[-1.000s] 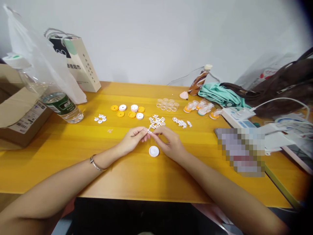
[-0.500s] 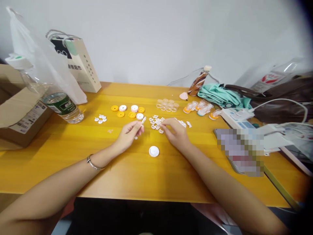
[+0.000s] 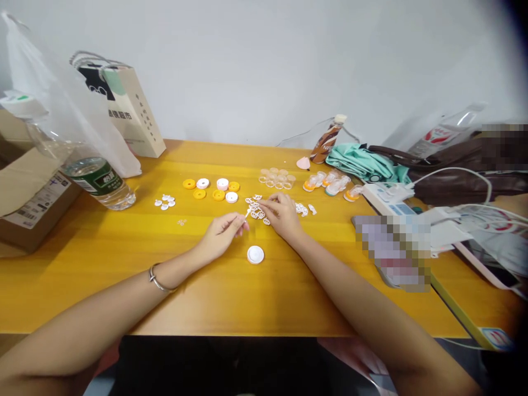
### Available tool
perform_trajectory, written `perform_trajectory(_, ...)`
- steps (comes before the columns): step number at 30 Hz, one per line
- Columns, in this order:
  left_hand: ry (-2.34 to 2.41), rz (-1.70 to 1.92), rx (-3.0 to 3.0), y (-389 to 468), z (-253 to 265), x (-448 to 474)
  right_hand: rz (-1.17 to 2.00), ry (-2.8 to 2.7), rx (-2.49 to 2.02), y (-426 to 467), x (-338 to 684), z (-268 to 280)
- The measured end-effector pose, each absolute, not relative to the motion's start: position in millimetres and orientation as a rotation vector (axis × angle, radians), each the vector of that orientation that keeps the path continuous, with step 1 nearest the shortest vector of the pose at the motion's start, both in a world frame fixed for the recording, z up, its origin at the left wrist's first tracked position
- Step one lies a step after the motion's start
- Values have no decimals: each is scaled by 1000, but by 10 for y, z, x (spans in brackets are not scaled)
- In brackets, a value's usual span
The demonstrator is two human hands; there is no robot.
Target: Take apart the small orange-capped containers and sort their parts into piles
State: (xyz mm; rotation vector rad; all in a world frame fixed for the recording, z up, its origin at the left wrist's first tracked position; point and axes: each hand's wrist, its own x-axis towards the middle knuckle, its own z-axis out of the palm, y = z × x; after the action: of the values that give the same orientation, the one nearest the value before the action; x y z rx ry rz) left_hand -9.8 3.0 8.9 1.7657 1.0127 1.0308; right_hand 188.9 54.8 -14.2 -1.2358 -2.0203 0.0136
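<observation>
My left hand (image 3: pixel 225 235) pinches a small white plastic part (image 3: pixel 248 213) between thumb and fingertips. Opposite it, my right hand (image 3: pixel 282 217) has thumb and forefinger brought together at the edge of a pile of white openwork pieces (image 3: pixel 259 215); whatever those fingertips grip is too small to make out. On the table in front of both hands lies a round white cap-like piece (image 3: pixel 255 254). Behind the left hand sit several orange discs (image 3: pixel 199 194) and white discs (image 3: pixel 231 197).
Clear rings (image 3: pixel 277 178) and assembled orange-and-clear pieces (image 3: pixel 332 184) lie farther back. Small white discs (image 3: pixel 165 202) are at left, near a water bottle (image 3: pixel 99 179) and cardboard box (image 3: pixel 37 203). A phone (image 3: pixel 391 253) and power strip (image 3: pixel 383 198) lie at right.
The view has shifted slightly to the right. My hands are closer together, the left hand's white part now held nearer the openwork pile and my right fingertips.
</observation>
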Motion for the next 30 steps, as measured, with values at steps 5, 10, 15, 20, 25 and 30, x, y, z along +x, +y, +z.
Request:
perform_trajectory(5, 1032, 1009, 1853, 12, 95, -114, 317, -1879, -1063, 344, 1819, 45)
perform_trajectory(10, 1029, 966, 2074, -13, 84, -109, 770, -1883, -914, 51, 1617, 124)
perform_trajectory(15, 1087, 921, 2168, -23, 98, -105, 766, -1831, -961, 75, 1688, 144)
perform_trajectory(20, 1074, 891, 2247, -53, 136, -132, 543, -1589, -1331, 444, 2434, 238)
perform_trajectory(25, 1025, 829, 2330, -68, 129, -141, 511, -1467, -1733, 698, 3136, 195)
perform_trajectory(30, 958, 774, 2384, -63, 137, -162, 509, -1564, -1878, 742, 3268, 63)
